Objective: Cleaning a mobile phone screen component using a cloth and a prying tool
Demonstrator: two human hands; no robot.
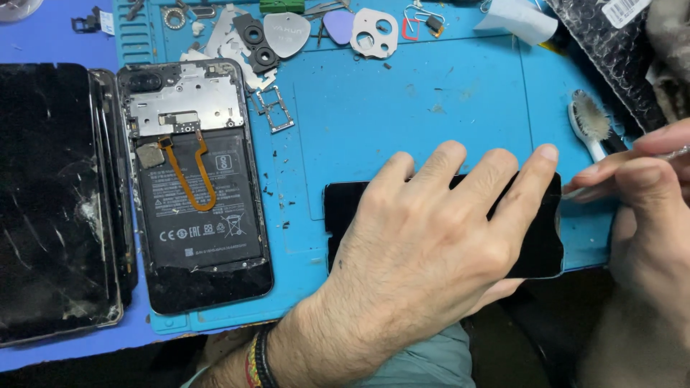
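Black glossy glass phone panel (546, 244) pinned flat under spread left hand (424, 244); right hand (640, 187) pinched at its edge — grasped object indiscernible.

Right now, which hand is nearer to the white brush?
Right. The right hand is just below the white brush, almost touching it; the left hand lies flat on the black screen, further left.

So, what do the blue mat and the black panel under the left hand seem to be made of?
The mat looks like matte rubber or silicone: dull blue, with moulded ridges and tray compartments. The panel looks like glossy glass or plastic: flat, thin, evenly black, with a bright edge. The left hand lies flat on it; the right hand is at its right end.
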